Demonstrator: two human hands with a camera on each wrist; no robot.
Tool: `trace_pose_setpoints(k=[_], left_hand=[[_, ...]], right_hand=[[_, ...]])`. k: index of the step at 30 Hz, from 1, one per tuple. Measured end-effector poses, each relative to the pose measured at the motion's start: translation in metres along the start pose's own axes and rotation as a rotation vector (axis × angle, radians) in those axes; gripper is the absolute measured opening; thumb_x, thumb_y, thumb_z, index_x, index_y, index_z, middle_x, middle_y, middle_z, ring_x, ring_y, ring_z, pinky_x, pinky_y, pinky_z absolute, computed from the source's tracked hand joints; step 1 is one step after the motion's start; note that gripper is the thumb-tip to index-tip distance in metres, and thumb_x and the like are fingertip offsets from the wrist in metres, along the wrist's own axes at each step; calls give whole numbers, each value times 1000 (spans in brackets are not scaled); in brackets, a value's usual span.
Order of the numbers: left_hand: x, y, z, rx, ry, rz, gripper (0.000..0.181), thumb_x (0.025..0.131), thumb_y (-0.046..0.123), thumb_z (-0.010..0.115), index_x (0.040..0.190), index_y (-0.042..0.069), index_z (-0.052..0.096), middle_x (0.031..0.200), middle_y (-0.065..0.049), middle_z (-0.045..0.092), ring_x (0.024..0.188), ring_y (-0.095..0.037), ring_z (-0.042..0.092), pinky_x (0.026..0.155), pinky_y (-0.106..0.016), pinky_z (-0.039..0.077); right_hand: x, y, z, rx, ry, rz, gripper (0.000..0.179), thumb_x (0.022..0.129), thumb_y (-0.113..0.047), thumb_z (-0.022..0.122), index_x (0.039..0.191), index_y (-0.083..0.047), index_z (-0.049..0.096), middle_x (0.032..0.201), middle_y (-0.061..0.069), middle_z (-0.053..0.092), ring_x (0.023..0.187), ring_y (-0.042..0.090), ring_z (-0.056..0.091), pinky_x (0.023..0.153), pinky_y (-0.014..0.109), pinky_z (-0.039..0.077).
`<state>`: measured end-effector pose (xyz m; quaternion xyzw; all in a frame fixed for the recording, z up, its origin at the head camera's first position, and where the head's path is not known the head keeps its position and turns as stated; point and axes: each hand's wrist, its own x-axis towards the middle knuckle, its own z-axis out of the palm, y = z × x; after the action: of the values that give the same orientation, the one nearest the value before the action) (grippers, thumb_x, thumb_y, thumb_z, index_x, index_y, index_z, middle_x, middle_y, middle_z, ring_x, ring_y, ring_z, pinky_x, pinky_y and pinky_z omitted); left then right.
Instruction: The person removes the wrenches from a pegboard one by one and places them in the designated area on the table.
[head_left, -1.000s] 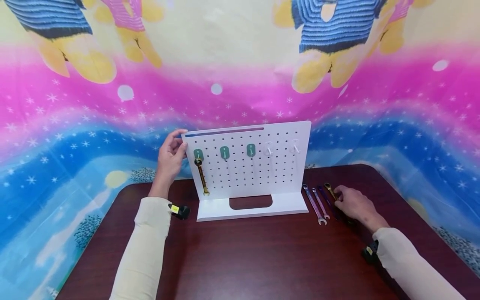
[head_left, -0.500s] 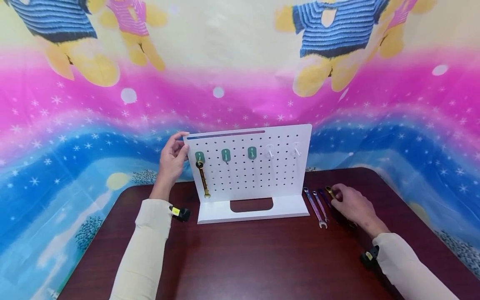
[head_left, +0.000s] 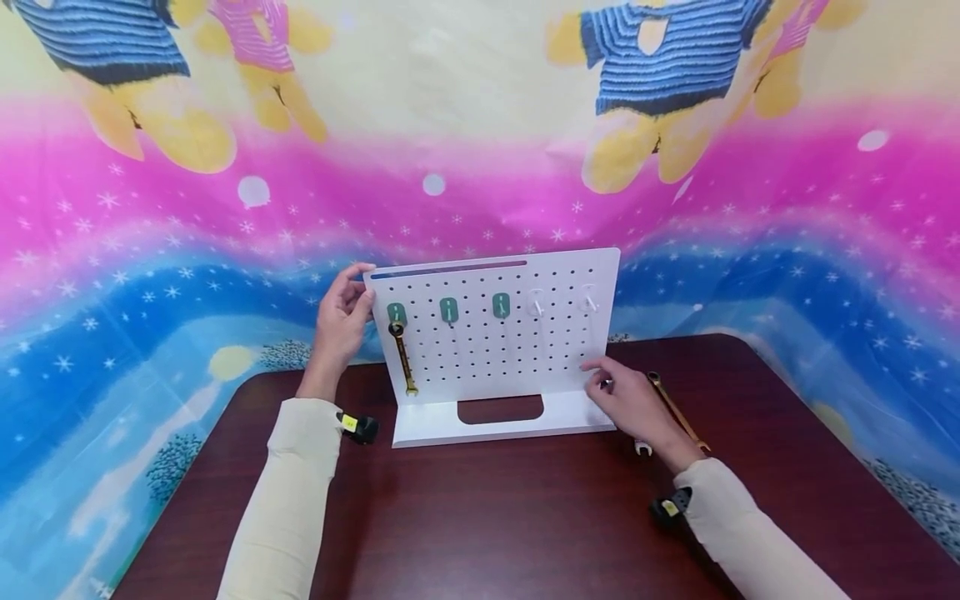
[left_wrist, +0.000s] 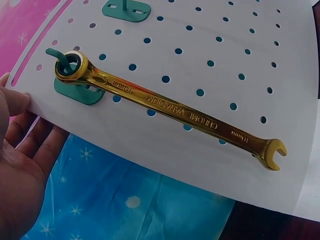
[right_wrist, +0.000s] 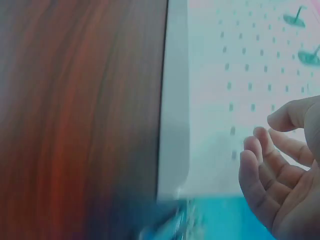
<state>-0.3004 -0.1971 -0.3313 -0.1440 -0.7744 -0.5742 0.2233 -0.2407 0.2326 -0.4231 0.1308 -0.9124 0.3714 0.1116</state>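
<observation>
My left hand (head_left: 341,321) grips the upper left edge of a white pegboard (head_left: 480,350), thumb on the front and fingers behind. Beside it a gold ratcheting combination wrench (left_wrist: 165,105) hangs by its ring end from a green hook (left_wrist: 80,90); "10mm" and "CHROME VANADIUM" are stamped on its shaft. My right hand (head_left: 626,400) hovers at the board's lower right corner, fingers loosely bent, with nothing between thumb and fingertips in the right wrist view. It covers most of the wrenches on the table there; one silver open end (head_left: 642,447) shows below it.
Another gold wrench (head_left: 678,411) lies on the dark wood table (head_left: 480,517) to the right of my right hand. Two more green hooks (head_left: 501,305) and two clear hooks (head_left: 588,297) line the board. A printed curtain (head_left: 480,192) hangs close behind the table.
My right hand has left the gold wrench at the right and moved left to the pegboard's lower right corner. My left hand keeps its hold on the board's edge.
</observation>
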Motion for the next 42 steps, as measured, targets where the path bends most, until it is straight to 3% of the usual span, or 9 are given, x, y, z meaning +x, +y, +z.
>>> trace_pose_setpoints(k=[7, 13, 20, 26, 29, 36, 42], left_hand=[[2, 0, 4, -26, -19, 5, 39, 109, 16, 53, 148, 17, 53, 117, -17, 62, 105, -28, 65, 92, -46, 56], [5, 1, 5, -31, -19, 1, 40, 109, 7, 49, 149, 9, 50, 120, -25, 60, 107, -37, 64, 93, -53, 54], [3, 0, 2, -28, -9, -4, 39, 109, 16, 53, 148, 18, 54, 117, -18, 62, 104, -30, 65, 91, -49, 56], [0, -2, 0, -26, -3, 11, 38, 109, 18, 54, 146, 19, 55, 115, -15, 63, 102, -27, 66, 87, -40, 57], [0, -3, 0, -25, -3, 12, 37, 109, 17, 54, 146, 18, 55, 115, -15, 63, 102, -28, 66, 86, -42, 58], [-12, 36, 0, -12, -15, 0, 37, 108, 4, 50, 145, 5, 52, 115, -27, 60, 104, -39, 64, 89, -51, 56], [-12, 39, 0, -9, -13, 8, 38, 108, 3, 50, 146, 4, 52, 115, -28, 59, 105, -40, 64, 92, -57, 54]], right_hand=[[13, -39, 36, 93, -34, -103, 23, 98, -8, 65, 120, -4, 72, 91, 1, 70, 76, 15, 67, 68, 35, 56], [21, -68, 64, 161, -94, -188, 17, 98, -6, 64, 114, -4, 72, 93, 0, 71, 77, 12, 66, 70, 32, 56], [31, -100, 95, 206, -137, -225, 16, 99, -6, 64, 113, -9, 72, 101, 2, 72, 84, 14, 68, 76, 31, 57], [41, -123, 116, 266, -200, -201, 27, 100, -5, 60, 125, -3, 69, 118, 7, 72, 101, 19, 69, 88, 35, 56], [47, -134, 124, 301, -231, -177, 32, 101, -7, 59, 132, -3, 66, 126, 6, 69, 108, 19, 68, 92, 36, 55], [59, -158, 140, 373, -261, -126, 40, 101, -7, 60, 141, -9, 60, 134, 5, 65, 111, 18, 67, 95, 33, 54], [64, -168, 152, 505, -264, -107, 47, 101, -8, 62, 147, -9, 55, 137, 9, 63, 116, 22, 66, 96, 32, 53]])
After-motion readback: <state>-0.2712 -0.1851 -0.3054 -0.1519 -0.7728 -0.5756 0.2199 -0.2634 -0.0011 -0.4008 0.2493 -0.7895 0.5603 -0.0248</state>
